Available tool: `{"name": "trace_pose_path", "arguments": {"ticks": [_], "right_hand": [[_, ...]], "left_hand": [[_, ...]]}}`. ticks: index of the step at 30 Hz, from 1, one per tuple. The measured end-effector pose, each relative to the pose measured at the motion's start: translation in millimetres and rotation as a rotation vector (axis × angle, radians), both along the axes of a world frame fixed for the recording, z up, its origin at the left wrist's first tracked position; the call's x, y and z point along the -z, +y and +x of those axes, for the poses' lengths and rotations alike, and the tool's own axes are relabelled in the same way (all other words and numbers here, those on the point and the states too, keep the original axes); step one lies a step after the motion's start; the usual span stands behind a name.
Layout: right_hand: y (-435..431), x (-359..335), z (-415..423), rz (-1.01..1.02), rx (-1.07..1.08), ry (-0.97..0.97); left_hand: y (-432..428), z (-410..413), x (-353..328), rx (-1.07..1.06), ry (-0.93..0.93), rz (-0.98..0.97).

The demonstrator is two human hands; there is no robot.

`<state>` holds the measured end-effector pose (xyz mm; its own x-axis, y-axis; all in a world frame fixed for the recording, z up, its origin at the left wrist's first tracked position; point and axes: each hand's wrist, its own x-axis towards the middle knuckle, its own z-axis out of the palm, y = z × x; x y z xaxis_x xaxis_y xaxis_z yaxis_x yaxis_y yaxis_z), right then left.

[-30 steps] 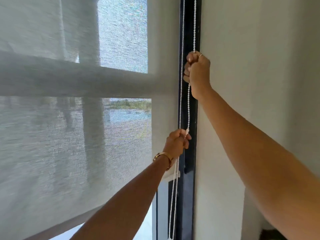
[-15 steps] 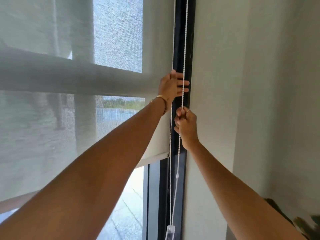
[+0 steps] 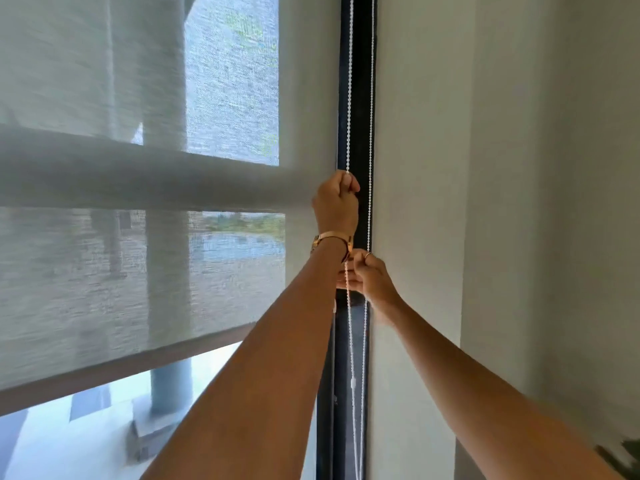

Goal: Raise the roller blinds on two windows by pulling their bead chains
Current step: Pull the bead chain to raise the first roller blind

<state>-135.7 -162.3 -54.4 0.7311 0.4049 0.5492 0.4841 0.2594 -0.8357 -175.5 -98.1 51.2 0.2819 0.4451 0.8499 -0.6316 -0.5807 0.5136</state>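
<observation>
Compared with half a second ago, the left hand (image 3: pixel 336 202) has changed from flat, spread fingers against the dark window frame (image 3: pixel 360 98) to a fist clamped around the left strand of the white bead chain (image 3: pixel 349 98), the strand entering at the top of the fist. The right hand (image 3: pixel 370 277) sits lower than it did, now just below the left wrist, its fingers curled together on the chain; which strand it pinches cannot be told, since the left wrist covers part of it. The right strand runs straight down past the left fist and meets the right hand at the ring (image 3: pixel 367 254) on its finger. A gold-coloured bracelet (image 3: pixel 334 238) circles the left wrist.

The roller blind (image 3: pixel 138 271) fills the left of the view, its translucent weave blurred, and its bottom bar (image 3: pixel 121 370) slants across the lower left with bare glass beneath. That bar reads about as high on the window as before; the camera has shifted, so any rise is hard to judge. Below the hands both strands hang near the frame, with a small white connector (image 3: pixel 353 383) on the left one. The pale wall (image 3: pixel 433 168) stands to the right.

No brand, label or writing can be read anywhere.
</observation>
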Motion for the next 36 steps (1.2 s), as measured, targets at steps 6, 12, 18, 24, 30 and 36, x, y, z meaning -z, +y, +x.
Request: {"name": "trace_pose_path", "arguments": {"ticks": [6,12,18,24,30,36], "right_hand": [[-20,-90,4,0.068,-0.004,-0.041],[-8,-161,-17,0.156,-0.158,-0.05],[1,-175,-26,0.191,0.086,-0.017],[15,-128,-14,0.208,0.197,-0.154],[5,-88,4,0.217,0.271,-0.192],[0,-50,18,0.231,0.18,-0.063]], "left_hand": [[3,2,21,0.047,0.015,-0.001],[-21,3,59,0.071,0.011,0.021],[-9,7,124,0.17,0.158,0.007],[21,15,161,0.22,0.414,0.061],[44,4,138,0.472,0.571,-0.1],[53,8,55,0.49,0.467,-0.129]]}}
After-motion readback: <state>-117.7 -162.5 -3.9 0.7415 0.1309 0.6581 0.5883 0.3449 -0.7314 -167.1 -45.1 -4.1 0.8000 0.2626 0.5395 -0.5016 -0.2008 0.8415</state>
